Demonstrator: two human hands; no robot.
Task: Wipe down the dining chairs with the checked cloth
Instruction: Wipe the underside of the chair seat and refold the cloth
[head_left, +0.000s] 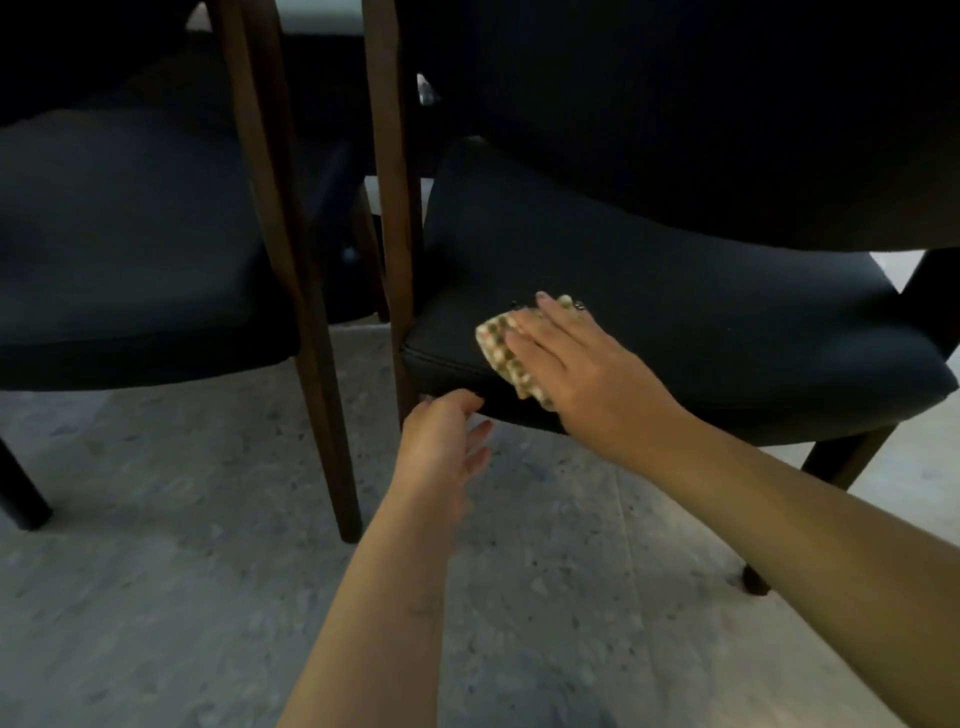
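Two dark-cushioned dining chairs with brown wooden legs stand side by side. On the seat of the right chair (701, 322) lies the folded checked cloth (501, 345), near the seat's front left corner. My right hand (576, 364) presses flat on the cloth with straight fingers, covering most of it. My left hand (441, 441) hovers just below the seat's front edge, fingers relaxed and holding nothing. The left chair (130, 234) stands untouched.
Brown chair legs (311, 312) rise between the two seats, close to my left hand. A dark chair back (727, 104) overhangs the right seat at the top right. Speckled grey floor (182, 597) spreads below.
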